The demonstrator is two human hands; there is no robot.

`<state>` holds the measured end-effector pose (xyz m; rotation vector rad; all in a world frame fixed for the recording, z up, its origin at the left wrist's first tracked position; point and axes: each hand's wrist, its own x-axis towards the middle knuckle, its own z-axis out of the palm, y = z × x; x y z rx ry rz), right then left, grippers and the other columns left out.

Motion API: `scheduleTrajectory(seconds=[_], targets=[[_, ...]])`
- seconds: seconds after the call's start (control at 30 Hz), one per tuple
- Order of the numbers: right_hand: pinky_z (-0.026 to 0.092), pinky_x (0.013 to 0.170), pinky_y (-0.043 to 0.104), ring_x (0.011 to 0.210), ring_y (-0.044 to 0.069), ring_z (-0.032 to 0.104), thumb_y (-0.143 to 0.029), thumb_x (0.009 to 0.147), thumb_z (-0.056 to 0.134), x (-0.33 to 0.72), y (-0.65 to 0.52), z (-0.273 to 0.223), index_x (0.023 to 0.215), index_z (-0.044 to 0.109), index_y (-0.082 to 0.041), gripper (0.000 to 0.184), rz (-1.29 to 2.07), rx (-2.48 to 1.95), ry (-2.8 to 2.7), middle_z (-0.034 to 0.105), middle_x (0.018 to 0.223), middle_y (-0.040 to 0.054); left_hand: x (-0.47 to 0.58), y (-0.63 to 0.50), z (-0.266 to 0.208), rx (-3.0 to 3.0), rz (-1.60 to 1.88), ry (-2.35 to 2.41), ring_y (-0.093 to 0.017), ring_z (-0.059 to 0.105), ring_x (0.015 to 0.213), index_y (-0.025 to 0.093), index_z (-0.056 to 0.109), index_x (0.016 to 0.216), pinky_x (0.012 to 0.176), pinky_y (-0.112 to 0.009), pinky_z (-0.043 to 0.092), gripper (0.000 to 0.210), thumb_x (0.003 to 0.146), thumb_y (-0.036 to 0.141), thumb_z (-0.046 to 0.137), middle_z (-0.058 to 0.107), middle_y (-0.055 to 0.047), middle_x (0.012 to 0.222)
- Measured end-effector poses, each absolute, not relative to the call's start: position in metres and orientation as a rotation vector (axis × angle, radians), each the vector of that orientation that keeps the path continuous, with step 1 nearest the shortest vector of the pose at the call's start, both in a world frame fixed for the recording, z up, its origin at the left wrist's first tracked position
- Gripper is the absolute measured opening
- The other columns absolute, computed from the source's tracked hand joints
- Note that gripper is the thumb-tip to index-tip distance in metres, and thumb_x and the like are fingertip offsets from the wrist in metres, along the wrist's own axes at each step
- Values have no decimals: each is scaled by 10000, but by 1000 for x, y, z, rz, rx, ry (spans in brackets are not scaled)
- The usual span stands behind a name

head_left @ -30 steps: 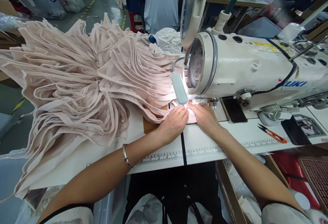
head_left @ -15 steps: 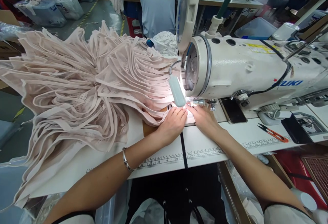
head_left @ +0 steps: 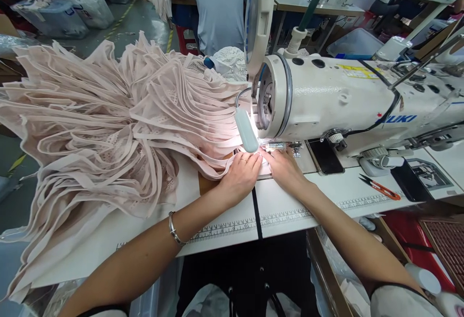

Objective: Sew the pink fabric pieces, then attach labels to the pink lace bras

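Both hands are lying flat, palms down and fingers stretched out, on a pale pink strip of fabric (head_left: pixel 264 166) at the foot of the sewing machine (head_left: pixel 344 102). The left hand (head_left: pixel 241 173) is pressing the cloth just left of the needle area, and the right hand (head_left: pixel 286 169) is pressing it just right, the fingertips of both nearly meeting under the small lit lamp (head_left: pixel 246 131); neither is closing around anything. The strip is trailing leftward into a big fanned pile of pink garments (head_left: pixel 108 123), which is covering the left half of the bench (head_left: pixel 290 206) and spilling over its left edge. A bracelet (head_left: pixel 173 229) is sitting on the left wrist. Orange-handled snips (head_left: pixel 380 187) are lying near the front right edge of the bench, well apart from the hands. A person in a light blue shirt (head_left: pixel 217 7) is standing beyond the far edge.
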<state>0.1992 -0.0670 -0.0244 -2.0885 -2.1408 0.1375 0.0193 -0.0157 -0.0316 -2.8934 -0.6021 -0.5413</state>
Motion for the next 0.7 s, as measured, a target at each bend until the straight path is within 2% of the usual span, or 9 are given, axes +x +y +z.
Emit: scheduleTrajectory(seconds=[0.17, 0.3, 0.43, 0.57, 0.7], targets=[[508, 893, 363, 1014, 235, 625, -82, 874, 352, 203, -72, -32, 1163, 714, -222, 484, 101, -1910, -2010, 704, 1109, 79, 12, -1, -29, -2954, -474, -581, -215, 647, 940, 139, 600, 899, 890, -362, 497, 279, 984, 48, 350, 691, -113, 978], [521, 913, 358, 1008, 201, 641, -46, 850, 365, 206, -72, -40, 1047, 756, -254, 485, 201, -1766, -1921, 705, 1072, 35, 3, 13, -31, -3057, -659, -621, -219, 646, 1035, 152, 610, 980, 890, -343, 521, 222, 998, 121, 390, 696, -103, 1085], [532, 922, 402, 1011, 222, 647, -78, 867, 397, 209, -71, -47, 1060, 760, -259, 449, 150, -1682, -1903, 706, 1071, 45, 4, 18, -35, -3192, -789, -677, -207, 650, 1037, 197, 634, 1069, 893, -341, 542, 197, 955, 151, 480, 706, -47, 1085], [533, 955, 436, 1092, 241, 634, -90, 873, 415, 211, -72, -48, 1119, 751, -297, 465, 100, -1706, -1952, 692, 1194, 35, 8, 18, -38, -3186, -932, -805, -201, 636, 1044, 205, 652, 951, 867, -325, 552, 185, 917, 114, 493, 703, -32, 1065], [530, 980, 434, 1102, 212, 641, -68, 882, 381, 211, -74, -44, 1158, 727, -301, 500, 115, -1643, -2005, 697, 1218, 4, 7, 17, -38, -3102, -1025, -898, -189, 604, 913, 192, 643, 865, 781, -303, 524, 226, 859, 39, 477, 664, -43, 992]])
